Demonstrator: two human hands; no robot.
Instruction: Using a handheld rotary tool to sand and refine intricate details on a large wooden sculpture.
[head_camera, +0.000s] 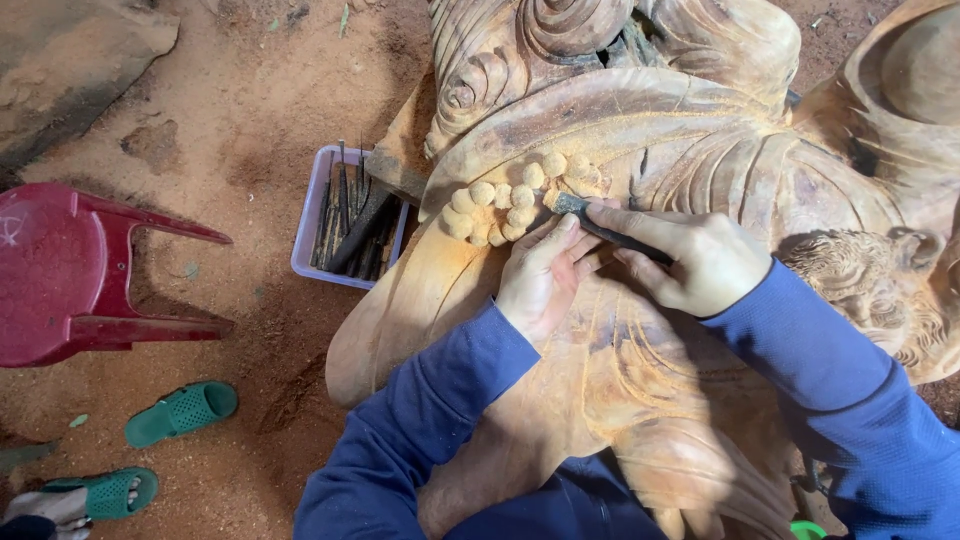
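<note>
carving (700, 420) cut off top/right/btm | chisel (610, 232) handle hidden, right hand (700, 265) | tray (325, 215) tools prob. chisels, too small

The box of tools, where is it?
In the head view, the pale purple tool tray sits on the sawdust floor left of the wooden carving, between it and the tipped red plastic stool.

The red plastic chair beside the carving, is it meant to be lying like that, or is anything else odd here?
The red plastic chair lies tipped on its side on the sawdust-covered ground, legs pointing sideways. Two green sandals lie apart nearby. Otherwise nothing stands out: the right hand holds a chisel to the wooden carving, steadied by the left hand.
</note>
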